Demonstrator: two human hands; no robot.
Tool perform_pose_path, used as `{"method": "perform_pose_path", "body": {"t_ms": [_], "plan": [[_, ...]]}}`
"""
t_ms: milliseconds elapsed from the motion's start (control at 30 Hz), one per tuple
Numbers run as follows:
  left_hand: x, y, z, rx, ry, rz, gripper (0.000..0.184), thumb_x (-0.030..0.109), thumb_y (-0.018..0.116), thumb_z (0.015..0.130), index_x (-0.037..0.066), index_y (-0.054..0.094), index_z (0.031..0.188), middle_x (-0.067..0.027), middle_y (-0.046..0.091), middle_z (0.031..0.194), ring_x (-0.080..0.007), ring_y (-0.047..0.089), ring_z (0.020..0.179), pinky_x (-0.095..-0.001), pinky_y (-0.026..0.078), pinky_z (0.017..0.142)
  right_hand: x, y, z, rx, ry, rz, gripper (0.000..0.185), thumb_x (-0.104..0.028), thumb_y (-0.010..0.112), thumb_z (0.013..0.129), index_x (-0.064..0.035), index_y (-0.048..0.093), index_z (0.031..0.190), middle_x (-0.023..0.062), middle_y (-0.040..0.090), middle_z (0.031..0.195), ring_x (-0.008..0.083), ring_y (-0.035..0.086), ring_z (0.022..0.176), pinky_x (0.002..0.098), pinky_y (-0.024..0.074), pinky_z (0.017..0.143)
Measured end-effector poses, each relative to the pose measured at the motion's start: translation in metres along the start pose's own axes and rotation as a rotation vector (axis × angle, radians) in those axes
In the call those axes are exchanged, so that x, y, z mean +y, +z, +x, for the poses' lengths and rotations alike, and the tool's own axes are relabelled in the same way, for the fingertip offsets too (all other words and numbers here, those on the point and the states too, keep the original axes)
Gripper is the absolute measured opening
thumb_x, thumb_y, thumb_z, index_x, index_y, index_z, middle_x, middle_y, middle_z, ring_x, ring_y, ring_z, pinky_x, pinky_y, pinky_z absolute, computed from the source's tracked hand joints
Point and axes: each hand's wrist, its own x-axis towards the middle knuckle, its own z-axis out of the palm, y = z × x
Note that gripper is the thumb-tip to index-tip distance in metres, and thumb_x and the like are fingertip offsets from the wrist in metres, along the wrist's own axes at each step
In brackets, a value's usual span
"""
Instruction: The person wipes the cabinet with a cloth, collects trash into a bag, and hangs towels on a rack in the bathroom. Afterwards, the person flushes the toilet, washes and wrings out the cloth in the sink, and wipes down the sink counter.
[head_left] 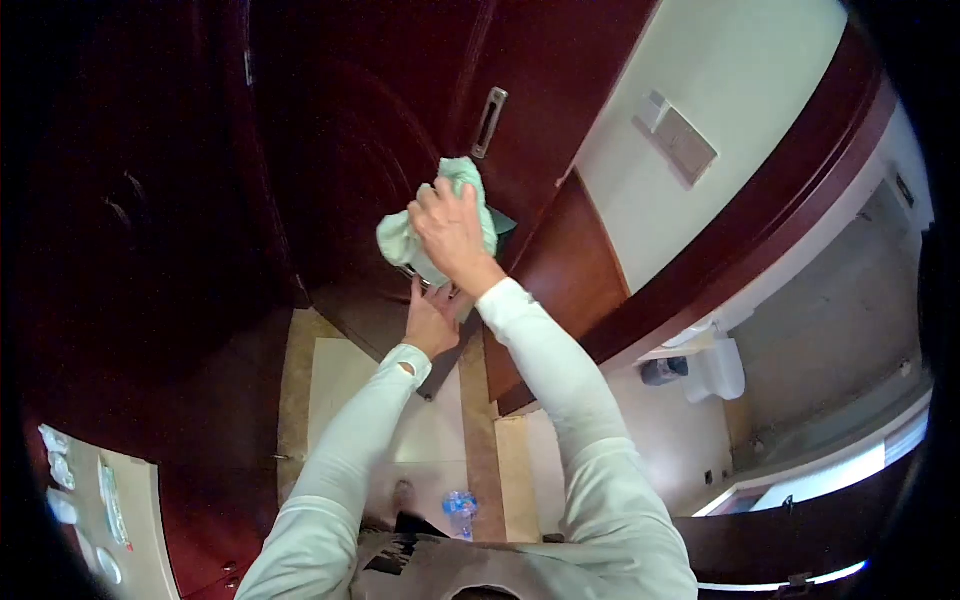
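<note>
A dark red door (370, 110) rises ahead of both hands, with pale floor tiles (335, 390) below them and a whitish wall (745, 75) up to the right. The right hand (450, 225) has its fingers bent and closed on a pale green cloth (397, 240), which bulges out to the left of the hand and above its fingertips, in front of the door. A dark green thing (506, 230) peeks out just right of that hand, mostly hidden. The left hand (434, 315) is just below the cloth, its fingers reaching up to a thin shiny edge (408, 270) — whether they grip it or only touch it, I cannot tell.

Above the right hand, an upright metal plate (488, 123) is set into the door; farther right, a switch plate (690, 146) sits on the wall. Well below the left hand, a clear blue-tinted bottle (460, 510) is on the floor — near the person's body.
</note>
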Motion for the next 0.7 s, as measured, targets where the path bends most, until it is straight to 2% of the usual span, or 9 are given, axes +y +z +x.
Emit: {"method": "perform_pose_path", "body": {"t_ms": [67, 133, 200, 333, 400, 467, 600, 667, 700], "plan": [[-0.002, 0.003, 0.006, -0.095, 0.032, 0.134, 0.052, 0.025, 0.058, 0.07, 0.018, 0.049, 0.121, -0.0076, 0.043, 0.128, -0.0261, 0.036, 0.122, -0.0536, 0.008, 0.106, 0.018, -0.002, -0.015, 0.276, -0.037, 0.167, 0.021, -0.015, 0.057, 0.07, -0.0081, 0.063, 0.089, 0.0062, 0.058, 0.083, 0.0229, 0.048, 0.091, 0.0407, 0.0371, 0.072], [0.004, -0.006, 0.011, -0.185, -0.02, 0.104, 0.061, 0.031, 0.062, 0.066, 0.02, 0.047, 0.124, -0.0093, 0.04, 0.132, -0.0279, 0.029, 0.127, -0.052, 0.006, 0.107, 0.029, -0.019, -0.031, 0.07, 0.056, 0.159, 0.024, -0.014, 0.058, 0.068, -0.0118, 0.063, 0.091, 0.0042, 0.058, 0.083, 0.0222, 0.049, 0.091, 0.0402, 0.0376, 0.071], [0.0, 0.004, 0.011, -0.096, 0.051, 0.005, 0.064, 0.032, 0.064, 0.063, 0.019, 0.048, 0.124, -0.0128, 0.04, 0.13, -0.0317, 0.027, 0.127, -0.0536, 0.005, 0.106, 0.042, -0.031, -0.047, 0.024, 0.049, 0.07, 0.025, -0.015, 0.059, 0.067, -0.0131, 0.063, 0.091, 0.0032, 0.058, 0.083, 0.0214, 0.05, 0.089, 0.04, 0.038, 0.069], [-0.002, 0.0, 0.017, -0.087, 0.091, -0.003, 0.062, 0.035, 0.071, 0.057, 0.015, 0.055, 0.114, -0.0178, 0.036, 0.128, -0.0399, 0.024, 0.125, -0.056, 0.005, 0.105, 0.08, -0.079, -0.024, 0.189, 0.077, -0.146, 0.027, -0.014, 0.059, 0.068, -0.015, 0.062, 0.095, 0.0024, 0.056, 0.081, 0.0209, 0.051, 0.086, 0.0375, 0.036, 0.063], [-0.008, -0.005, 0.016, -0.051, 0.178, 0.051, 0.054, 0.036, 0.067, 0.064, 0.014, 0.054, 0.112, -0.0187, 0.036, 0.128, -0.0396, 0.023, 0.126, -0.0567, 0.007, 0.104, 0.109, -0.099, 0.006, 0.43, 0.097, -0.307, 0.026, -0.02, 0.061, 0.072, -0.0194, 0.062, 0.098, 0.0004, 0.056, 0.083, 0.0194, 0.051, 0.089, 0.0362, 0.0339, 0.064], [-0.017, -0.004, 0.017, -0.048, 0.216, 0.081, 0.052, 0.035, 0.067, 0.064, 0.013, 0.056, 0.109, -0.018, 0.037, 0.128, -0.0389, 0.025, 0.125, -0.0565, 0.008, 0.104, 0.121, -0.108, 0.033, 0.498, 0.165, -0.446, 0.031, -0.031, 0.064, 0.074, -0.0242, 0.06, 0.104, 0.0006, 0.056, 0.095, 0.0204, 0.049, 0.099, 0.0378, 0.0333, 0.069], [-0.044, -0.001, 0.019, 0.02, 0.306, 0.08, 0.045, 0.032, 0.067, 0.064, 0.01, 0.06, 0.103, -0.0163, 0.039, 0.127, -0.0353, 0.027, 0.125, -0.0571, 0.01, 0.104, 0.114, -0.056, 0.006, 0.31, 0.12, -0.667, 0.042, -0.039, 0.064, 0.072, -0.0273, 0.055, 0.111, 0.0023, 0.05, 0.113, 0.0254, 0.043, 0.111, 0.0452, 0.0324, 0.076], [-0.057, -0.003, 0.028, 0.058, 0.327, 0.002, 0.039, 0.029, 0.067, 0.064, 0.009, 0.063, 0.097, -0.0163, 0.041, 0.125, -0.0328, 0.03, 0.122, -0.0576, 0.012, 0.104, 0.1, -0.022, -0.028, 0.141, -0.051, -0.642, 0.038, -0.027, 0.064, 0.068, -0.0251, 0.057, 0.105, 0.0012, 0.051, 0.111, 0.0233, 0.045, 0.108, 0.0452, 0.0359, 0.07], [-0.063, -0.003, 0.03, 0.058, 0.389, -0.087, 0.034, 0.028, 0.067, 0.064, 0.009, 0.064, 0.092, -0.0165, 0.042, 0.121, -0.0323, 0.032, 0.121, -0.0582, 0.013, 0.103, 0.091, -0.013, -0.034, 0.086, -0.161, -0.455, 0.034, -0.02, 0.062, 0.068, -0.0226, 0.059, 0.102, 0.0011, 0.052, 0.107, 0.023, 0.047, 0.101, 0.0425, 0.0364, 0.068]]}}
